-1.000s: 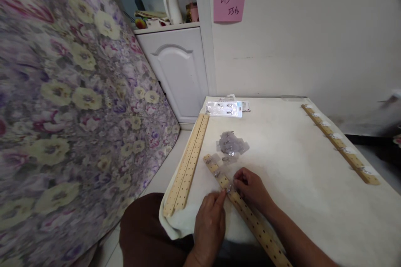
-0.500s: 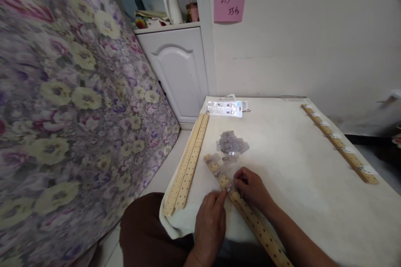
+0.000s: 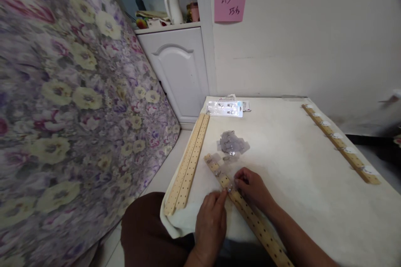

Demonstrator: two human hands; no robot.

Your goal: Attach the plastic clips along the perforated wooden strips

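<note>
A perforated wooden strip [image 3: 250,217] lies slantwise on the cream-covered table [image 3: 291,167] in front of me. My left hand [image 3: 211,223] rests beside it, fingertips pinched at a small clear hook [image 3: 229,187] sitting on the strip. My right hand [image 3: 253,187] meets it from the other side, fingers curled and pressed on the same hook. Two more clear hooks [image 3: 216,164] sit further up the strip. A small heap of loose clear hooks [image 3: 232,145] lies just beyond.
Two more wooden strips [image 3: 188,162] lie together along the table's left edge. Another strip [image 3: 341,144] with white pads lies at the right. A blister pack [image 3: 224,108] rests at the far edge. A floral mattress [image 3: 62,104] leans on the left, near a white cabinet [image 3: 175,71].
</note>
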